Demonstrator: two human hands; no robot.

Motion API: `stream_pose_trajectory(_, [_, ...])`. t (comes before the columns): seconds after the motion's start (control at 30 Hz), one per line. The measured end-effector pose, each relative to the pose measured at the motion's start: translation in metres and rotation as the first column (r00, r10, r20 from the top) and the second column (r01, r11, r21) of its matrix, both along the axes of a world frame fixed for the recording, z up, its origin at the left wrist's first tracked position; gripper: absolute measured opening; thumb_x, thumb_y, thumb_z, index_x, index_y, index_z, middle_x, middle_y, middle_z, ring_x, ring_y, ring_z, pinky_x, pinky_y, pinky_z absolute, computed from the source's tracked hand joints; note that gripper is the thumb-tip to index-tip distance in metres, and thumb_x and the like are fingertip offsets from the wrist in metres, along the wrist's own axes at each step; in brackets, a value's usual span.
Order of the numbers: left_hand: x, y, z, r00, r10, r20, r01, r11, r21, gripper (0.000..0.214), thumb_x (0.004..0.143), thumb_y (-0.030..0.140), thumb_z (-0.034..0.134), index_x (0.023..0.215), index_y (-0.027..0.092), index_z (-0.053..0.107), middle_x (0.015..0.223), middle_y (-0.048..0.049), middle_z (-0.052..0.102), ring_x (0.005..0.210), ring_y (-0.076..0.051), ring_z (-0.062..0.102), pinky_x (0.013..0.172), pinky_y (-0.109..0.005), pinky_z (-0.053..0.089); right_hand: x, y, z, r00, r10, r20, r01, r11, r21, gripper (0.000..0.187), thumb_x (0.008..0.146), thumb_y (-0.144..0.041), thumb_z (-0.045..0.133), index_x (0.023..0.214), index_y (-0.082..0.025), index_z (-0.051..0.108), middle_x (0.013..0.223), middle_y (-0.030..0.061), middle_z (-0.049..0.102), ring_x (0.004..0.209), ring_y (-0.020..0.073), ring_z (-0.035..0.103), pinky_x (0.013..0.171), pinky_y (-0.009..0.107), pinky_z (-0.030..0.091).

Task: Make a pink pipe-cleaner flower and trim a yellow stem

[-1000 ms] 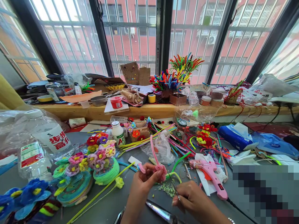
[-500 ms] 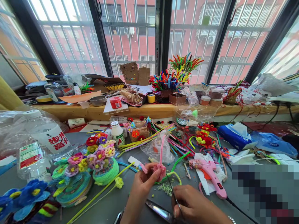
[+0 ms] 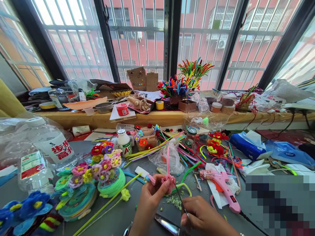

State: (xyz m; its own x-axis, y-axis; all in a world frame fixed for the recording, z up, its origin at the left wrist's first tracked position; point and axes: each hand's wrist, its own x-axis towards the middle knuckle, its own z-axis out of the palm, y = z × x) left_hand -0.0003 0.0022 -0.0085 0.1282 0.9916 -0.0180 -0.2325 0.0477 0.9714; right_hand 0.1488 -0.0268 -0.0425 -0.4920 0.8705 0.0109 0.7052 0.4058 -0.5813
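Note:
My left hand [image 3: 150,198] pinches a pink pipe-cleaner flower [image 3: 169,183] between thumb and fingers; a long pink stem [image 3: 168,160] points up from it. A short pink and blue curled piece [image 3: 150,179] sits at the same fingers. In my right hand [image 3: 204,213] is a thin dark metal tool [image 3: 181,200], its tip close to the flower; its exact kind I cannot make out. Beneath the hands lies a shiny metal tool [image 3: 167,225], partly hidden. Green fuzzy scraps [image 3: 176,200] and a bent light-green pipe cleaner [image 3: 185,186] are just beyond my right hand.
A pink glue gun [image 3: 226,188] rests on white paper at right, its cord trailing forward. Finished flowers [image 3: 81,168] and plastic bottles [image 3: 55,144] crowd the left. Loose pipe cleaners [image 3: 147,150] and a clear bag [image 3: 169,155] lie behind the hands, before the cluttered sill [image 3: 157,117].
The pink stem has tipped slightly left and now stands more upright. My grip on the flower and the thin tool is unchanged; the view has shifted a little.

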Motion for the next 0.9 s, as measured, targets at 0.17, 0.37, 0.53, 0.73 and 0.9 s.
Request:
stream_pose_trajectory(0.17, [0.001,0.000,-0.001,0.999,0.031,0.031,-0.031,1.000,0.000,0.020,0.057,0.032,0.064,0.063,0.013,0.060,0.052,0.0004,0.055,0.049,-0.010,0.047,0.050,-0.020,0.038,-0.003,0.002,-0.004,0.999,-0.033,-0.042,0.033,0.999,-0.018,0.034,0.073,-0.015,0.045,0.040,-0.014,0.043,0.046,-0.0026,0.044,0.047,0.0083,0.047,0.047,0.016,0.030])
stream_pose_trajectory(0.37, [-0.002,0.002,-0.001,0.987,0.134,0.086,-0.134,0.991,-0.006,0.019,0.057,0.029,0.066,0.061,0.012,0.058,0.053,0.0003,0.056,0.050,-0.009,0.046,0.050,-0.020,0.038,-0.001,0.004,-0.008,0.988,-0.047,-0.147,0.050,0.999,0.020,0.049,0.079,-0.033,0.040,0.036,-0.014,0.052,0.042,-0.0009,0.047,0.046,0.0083,0.048,0.047,0.016,0.032])
stream_pose_trajectory(0.53, [-0.004,0.004,0.001,0.980,0.140,0.141,-0.139,0.990,-0.016,0.020,0.056,0.028,0.067,0.053,0.014,0.052,0.047,0.0026,0.053,0.049,-0.009,0.047,0.049,-0.019,0.037,0.005,0.006,-0.007,0.962,-0.262,-0.074,0.259,0.965,-0.038,0.048,0.076,-0.043,0.044,0.044,-0.014,0.063,0.044,0.0015,0.055,0.044,0.0092,0.048,0.046,0.018,0.031])
stream_pose_trajectory(0.73, [-0.009,0.008,-0.005,0.967,0.138,0.214,-0.126,0.990,-0.069,0.025,0.056,0.034,0.065,0.052,0.014,0.052,0.048,0.0027,0.053,0.049,-0.009,0.048,0.051,-0.022,0.040,0.008,0.010,-0.008,0.922,-0.366,0.130,0.375,0.926,-0.050,0.031,0.071,-0.035,0.053,0.051,-0.014,0.065,0.044,0.0023,0.058,0.042,0.0111,0.046,0.042,0.021,0.025])
stream_pose_trajectory(0.9, [-0.008,0.011,-0.009,0.964,0.150,0.221,-0.148,0.989,-0.023,0.026,0.052,0.031,0.069,0.069,0.013,0.058,0.059,-0.0024,0.063,0.051,-0.011,0.053,0.052,-0.023,0.041,0.010,0.011,-0.007,0.890,-0.442,0.111,0.448,0.894,-0.028,0.013,0.063,-0.021,0.059,0.052,-0.015,0.063,0.047,0.0006,0.059,0.047,0.0130,0.051,0.043,0.020,0.029])
